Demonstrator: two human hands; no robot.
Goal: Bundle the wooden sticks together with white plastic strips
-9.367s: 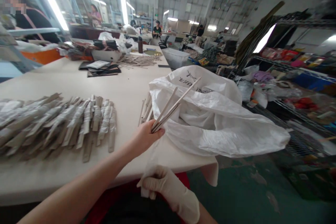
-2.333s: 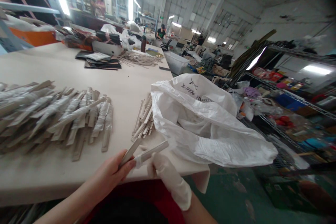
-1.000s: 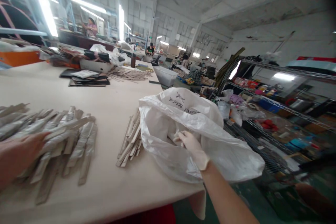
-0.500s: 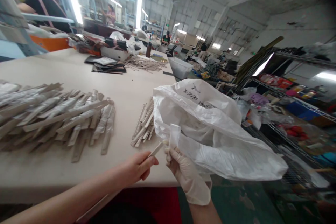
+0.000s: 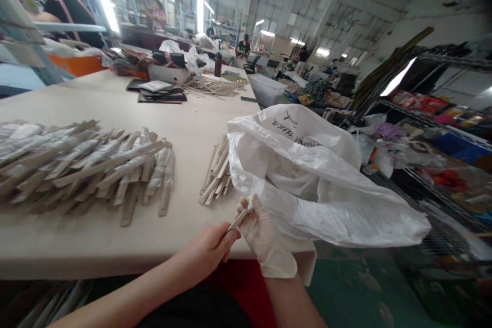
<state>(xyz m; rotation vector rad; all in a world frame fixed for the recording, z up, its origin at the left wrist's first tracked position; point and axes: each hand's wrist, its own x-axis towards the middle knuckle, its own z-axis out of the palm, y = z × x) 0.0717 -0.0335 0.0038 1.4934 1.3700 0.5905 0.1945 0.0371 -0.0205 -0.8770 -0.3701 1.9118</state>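
Note:
My bare left hand (image 5: 210,250) is closed around a pale grey flat strip (image 5: 237,221), which points up and to the right. At its far end, my right hand (image 5: 266,241), in a thin whitish glove, has its fingers curled about the strip. A small white bit shows between the gloved fingers, too small to name. Just beyond the hands lies a bundle of loose flat strips (image 5: 217,173), partly covered by a large white woven sack (image 5: 330,225) with black handwriting. To the left spreads a heap of similar strips (image 5: 96,174), many bound in white film.
The pale table (image 5: 184,236) ends close in front of me. Farther back lie black flat sheets (image 5: 161,96), more thin strips (image 5: 215,87) and a dark bottle (image 5: 218,64). Wire shelving (image 5: 449,128) with bagged goods stands at the right. Other people are in the background.
The white translucent piece that stood up from my gloved hand no longer shows upright. My right hand has turned and closed onto the strip's end. Both hands are nearer each other.

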